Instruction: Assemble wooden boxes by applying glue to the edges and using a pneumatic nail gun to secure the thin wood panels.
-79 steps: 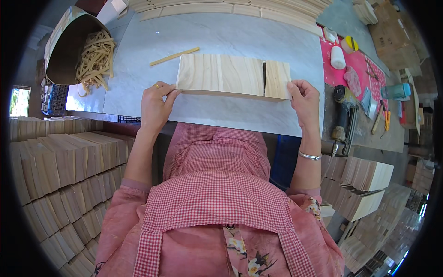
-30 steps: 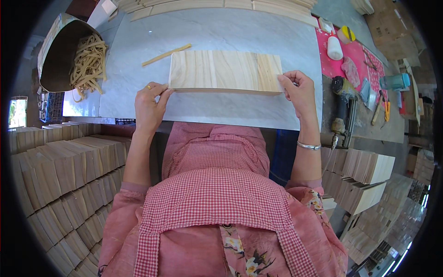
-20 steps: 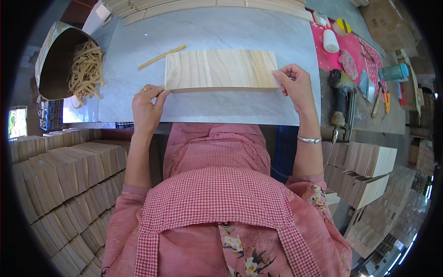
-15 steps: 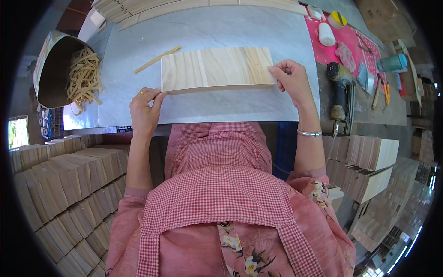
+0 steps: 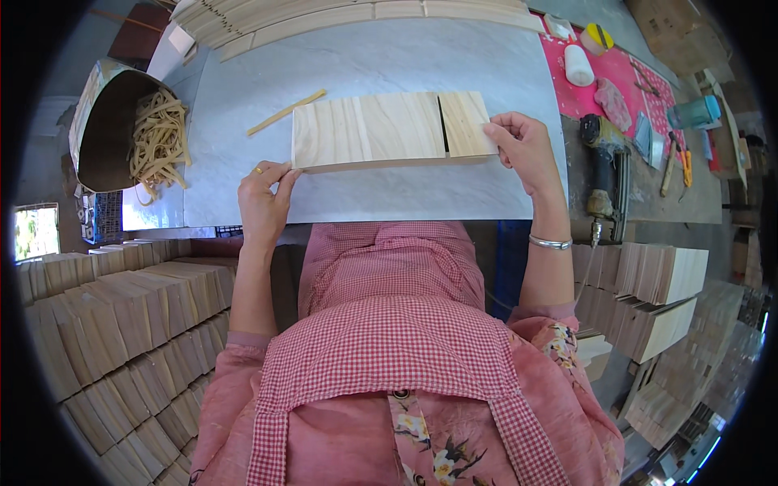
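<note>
A long, pale wooden box [image 5: 365, 130] lies on the marbled grey tabletop [image 5: 365, 198] in front of me. A narrow dark gap crosses its top near the right end, leaving a short wooden section [image 5: 465, 123] to the right of it. My left hand [image 5: 265, 198] pinches the near left corner between thumb and finger. At the other end, my right hand [image 5: 523, 150] grips the short section, thumb against its edge and the other fingers curled. Behind the box's left end lies a thin tan strip [image 5: 285, 112].
An open container [image 5: 101, 121] at left spills tan strips [image 5: 158, 142]. Long wooden slats [image 5: 365, 18] line the table's far side. On the right are a white bottle [image 5: 578, 65], a nail gun [image 5: 601, 166] and a teal-lidded jar [image 5: 694, 112]. Stacked wooden pieces [image 5: 121, 316] flank me.
The dark gap has opened across the box's top, as the short right section shifted right with my right hand. My left hand keeps its pinch on the left corner. The view has shifted slightly.
</note>
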`<state>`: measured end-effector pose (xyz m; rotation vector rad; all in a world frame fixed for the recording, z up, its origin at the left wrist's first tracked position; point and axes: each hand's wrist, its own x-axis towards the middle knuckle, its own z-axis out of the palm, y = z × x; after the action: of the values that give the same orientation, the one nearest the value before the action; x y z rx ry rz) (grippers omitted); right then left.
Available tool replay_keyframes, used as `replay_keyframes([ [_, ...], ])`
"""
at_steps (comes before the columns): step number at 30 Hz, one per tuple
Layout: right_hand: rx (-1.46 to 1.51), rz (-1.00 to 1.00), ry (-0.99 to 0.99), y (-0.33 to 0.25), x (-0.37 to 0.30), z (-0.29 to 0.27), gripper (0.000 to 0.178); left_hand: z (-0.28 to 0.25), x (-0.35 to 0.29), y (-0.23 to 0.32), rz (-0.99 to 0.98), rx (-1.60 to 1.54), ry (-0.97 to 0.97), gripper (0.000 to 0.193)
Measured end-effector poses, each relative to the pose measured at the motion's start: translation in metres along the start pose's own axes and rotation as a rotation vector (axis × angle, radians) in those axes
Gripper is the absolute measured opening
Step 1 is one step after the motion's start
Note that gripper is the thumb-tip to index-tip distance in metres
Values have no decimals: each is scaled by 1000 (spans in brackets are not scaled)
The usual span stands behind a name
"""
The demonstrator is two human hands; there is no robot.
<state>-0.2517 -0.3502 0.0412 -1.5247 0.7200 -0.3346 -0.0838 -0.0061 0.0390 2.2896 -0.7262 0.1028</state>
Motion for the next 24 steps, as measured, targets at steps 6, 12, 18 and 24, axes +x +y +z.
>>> replay_keyframes([
  [6, 75, -126, 70, -12, -7, -7, 8, -1, 0, -4, -14, 1, -24, 18],
  [12, -45, -615, 177, -21, -33, 11, 18, -9, -1, 0, -116, 101, -99, 33],
  [18, -224, -968, 265, -21, -59, 34, 27, -20, -13, 57, -224, -301, -71, 48],
  [24, -325, -1030, 325, -14, -67, 71, 30, 27, -20, 134, -304, -1194, -566, 55],
])
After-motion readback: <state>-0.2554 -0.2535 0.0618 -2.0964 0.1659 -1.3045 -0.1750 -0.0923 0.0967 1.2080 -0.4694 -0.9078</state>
